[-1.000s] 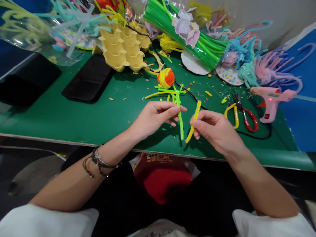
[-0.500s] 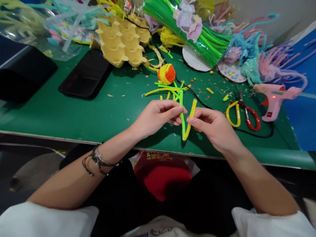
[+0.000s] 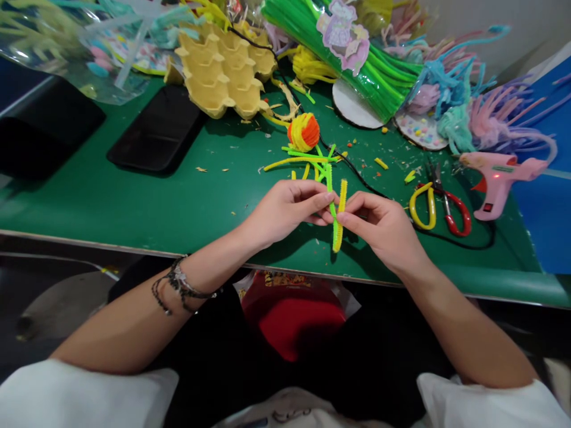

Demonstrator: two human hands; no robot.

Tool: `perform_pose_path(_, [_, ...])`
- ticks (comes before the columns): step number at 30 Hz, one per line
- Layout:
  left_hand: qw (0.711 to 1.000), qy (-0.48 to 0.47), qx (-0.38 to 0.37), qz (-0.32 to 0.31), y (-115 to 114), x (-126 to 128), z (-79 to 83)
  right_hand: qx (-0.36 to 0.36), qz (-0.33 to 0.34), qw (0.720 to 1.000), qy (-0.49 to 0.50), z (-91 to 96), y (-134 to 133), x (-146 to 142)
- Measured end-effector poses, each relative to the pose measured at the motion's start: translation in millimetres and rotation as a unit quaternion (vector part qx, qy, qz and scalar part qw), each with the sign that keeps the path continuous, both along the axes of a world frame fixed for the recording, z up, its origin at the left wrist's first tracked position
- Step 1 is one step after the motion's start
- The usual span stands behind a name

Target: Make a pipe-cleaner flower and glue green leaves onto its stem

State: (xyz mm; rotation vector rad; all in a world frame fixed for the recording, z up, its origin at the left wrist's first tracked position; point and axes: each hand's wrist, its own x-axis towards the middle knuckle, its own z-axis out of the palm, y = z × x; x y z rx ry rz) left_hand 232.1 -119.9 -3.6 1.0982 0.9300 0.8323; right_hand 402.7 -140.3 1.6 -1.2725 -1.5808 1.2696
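Observation:
Between the thumb and fingers of my left hand (image 3: 301, 209) is a bright green pipe cleaner (image 3: 330, 178), held upright over the table. My right hand (image 3: 377, 223) pinches a yellow pipe cleaner (image 3: 343, 193) just to its right. The lower ends of the two meet in a narrow point below my fingers. Behind my left hand lie several green and yellow pipe cleaner pieces (image 3: 297, 160), partly hidden by it. Beyond them sits a small yellow and orange striped ball (image 3: 304, 132).
Scissors (image 3: 439, 199) and a pink glue gun (image 3: 497, 181) with a lit red light lie at right. A black phone (image 3: 156, 131) and a yellow egg carton (image 3: 223, 71) are at left. Bagged green pipe cleaners (image 3: 357, 59) lie behind. A black cord (image 3: 352, 169) crosses the green table (image 3: 187, 208).
My right hand has moved slightly left, bringing the yellow pipe cleaner closer to the green one. The gap between them has narrowed. My left hand keeps its grip.

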Motion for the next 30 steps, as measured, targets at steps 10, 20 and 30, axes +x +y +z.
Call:
perform_pose_path(10, [1.000, 0.003, -0.013, -0.003, 0.1, 1.8, 1.3, -0.004, -0.002, 1.000, -0.010, -1.0, -0.3, -0.9])
perform_pose_path(20, [0.999, -0.017, -0.032, -0.002, -0.6, 2.2, -1.0, -0.013, -0.009, 1.000, -0.005, -1.6, -2.4, -3.4])
perform_pose_path(30, [0.996, 0.033, -0.010, -0.084, 1.9, -6.5, 7.3, -0.034, 0.026, 0.999, 0.028, -1.9, -4.0, -2.7])
